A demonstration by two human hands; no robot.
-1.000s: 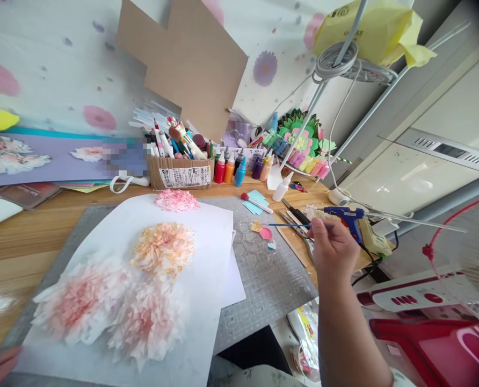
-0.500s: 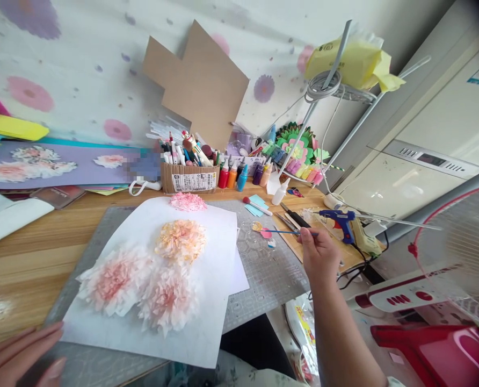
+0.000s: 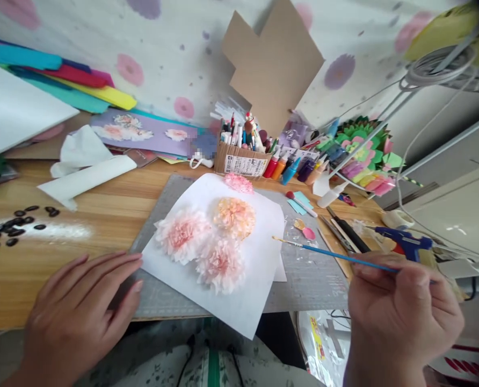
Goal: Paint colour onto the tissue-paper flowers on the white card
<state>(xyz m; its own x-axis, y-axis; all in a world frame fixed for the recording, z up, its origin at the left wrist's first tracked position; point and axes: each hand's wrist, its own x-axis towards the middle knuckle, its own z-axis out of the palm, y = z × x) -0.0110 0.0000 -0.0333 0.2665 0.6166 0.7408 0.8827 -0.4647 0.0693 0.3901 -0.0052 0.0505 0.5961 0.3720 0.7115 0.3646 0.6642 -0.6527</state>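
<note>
A wooden table (image 3: 110, 220) with a glossy, striped grain carries a grey gridded mat (image 3: 320, 287). On the mat lies a white sheet (image 3: 263, 231), smooth and curved along its far left side, its near corner reaching past the mat's edge. The left hand (image 3: 72, 317) is beside the sheet's left corner, its fingers lying close together and nearly straight, the thumb apart; whether the fingertips press on the paper I cannot tell. The right hand (image 3: 403, 306) is well to the right of the sheet, thumb and fingers pinching a paintbrush.

Four ruffled flowers, papery and thin-petalled, sit on the sheet between the two hands, well apart from the fingers. The left flower (image 3: 183, 235) and the near flower (image 3: 220, 263) are white with soft pink centres; the third flower (image 3: 234, 216) is peach with yellow-orange edges; the far flower (image 3: 239, 183), smaller, is bright pink.

The paintbrush (image 3: 340, 257) has a slim blue handle and a yellowish tip, pointing left from the fingers towards the flowers. Beyond it are blobs of yellow paint (image 3: 299, 223) and pink paint (image 3: 309, 233), touching.
</note>
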